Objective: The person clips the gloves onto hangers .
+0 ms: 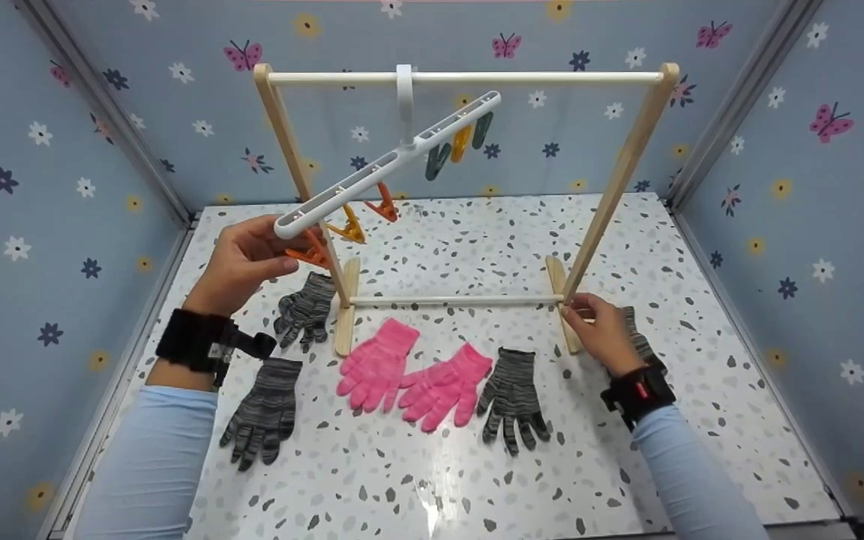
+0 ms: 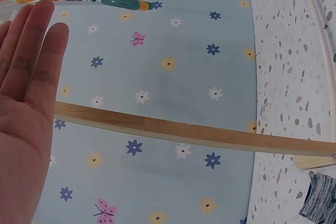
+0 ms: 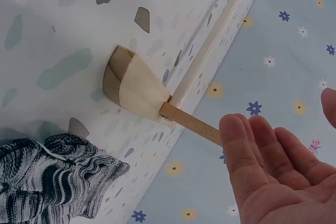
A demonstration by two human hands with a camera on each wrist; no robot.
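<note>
Our left hand (image 1: 241,259), fingers nearly straight, touches the hanger (image 1: 406,154) on the rack (image 1: 537,77); our right (image 1: 603,330), loosely extended, touches a post (image 1: 613,199). Likely light and stiff, the bar probably swings: we'd steady its end.

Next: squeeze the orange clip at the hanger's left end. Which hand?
Likely left: the left hand is right by that orange clip; the right hand is low at the rack's right post.

Nothing actually readable tbh, just small red rectangular label (image 1: 641,389) on black right-wrist strap (image 1: 659,384), lettering too tiny.
</note>
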